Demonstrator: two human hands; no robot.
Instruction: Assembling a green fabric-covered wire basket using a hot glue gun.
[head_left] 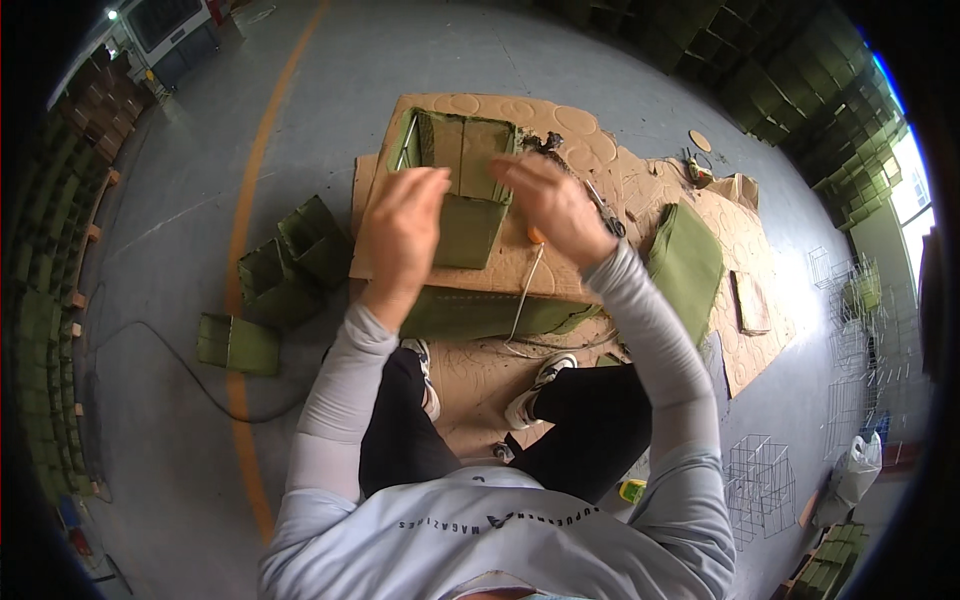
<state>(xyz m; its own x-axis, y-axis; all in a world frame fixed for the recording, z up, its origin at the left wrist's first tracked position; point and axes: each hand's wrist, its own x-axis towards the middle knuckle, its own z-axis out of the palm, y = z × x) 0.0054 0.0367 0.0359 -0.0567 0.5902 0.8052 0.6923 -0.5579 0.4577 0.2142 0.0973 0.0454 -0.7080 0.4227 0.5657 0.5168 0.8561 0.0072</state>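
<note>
A green fabric-covered box (466, 236) lies on a cardboard-topped work surface (560, 285), its open side showing a brown interior. My left hand (405, 225) is over the box's left front edge, fingers bent and pressed together at the tips. Over its right edge, my right hand (556, 200) reaches inward with fingers curled. Anything pinched in either hand is too small or hidden to make out. Beside my right hand lie a pair of dark scissors (607, 212) and an orange-handled tool (536, 235), partly covered, with a pale cord (525, 290).
Green fabric (685, 260) and a small cardboard piece (750, 302) lie on the right. Several green boxes (238, 344) stand on the floor at left, near a dark cable (190, 375). Wire frames (762, 480) stand at lower right. Black scraps (545, 142) lie behind my right hand.
</note>
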